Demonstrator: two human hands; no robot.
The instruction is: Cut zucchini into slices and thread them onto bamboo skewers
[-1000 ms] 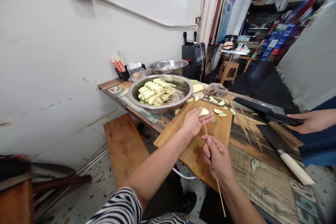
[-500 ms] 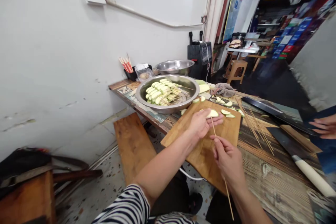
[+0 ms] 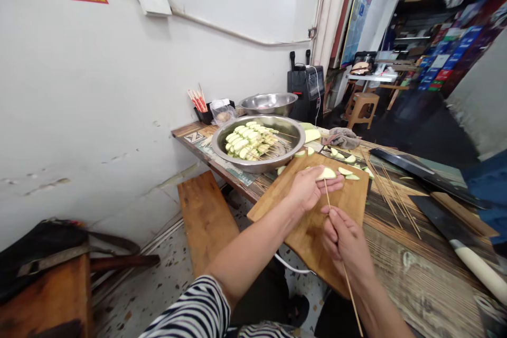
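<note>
- The left hand [image 3: 307,188] keeps its grip around a pale slice [image 3: 327,173], above the cutting board [image 3: 312,227].
- The right hand [image 3: 343,235] is closed on a thin skewer [image 3: 350,290], whose upper end meets the slice's lower edge.
- The wooden surface [image 3: 412,264] carries the board, loose skewers [image 3: 400,200], a cleaver [image 3: 438,216] and a metal basin [image 3: 257,165] with threaded slices [image 3: 245,140].
- A white wall [image 3: 99,90] stands at the picture's left.
- Farther back, a brown stool [image 3: 362,108] stands on dark floor [image 3: 420,121].
</note>
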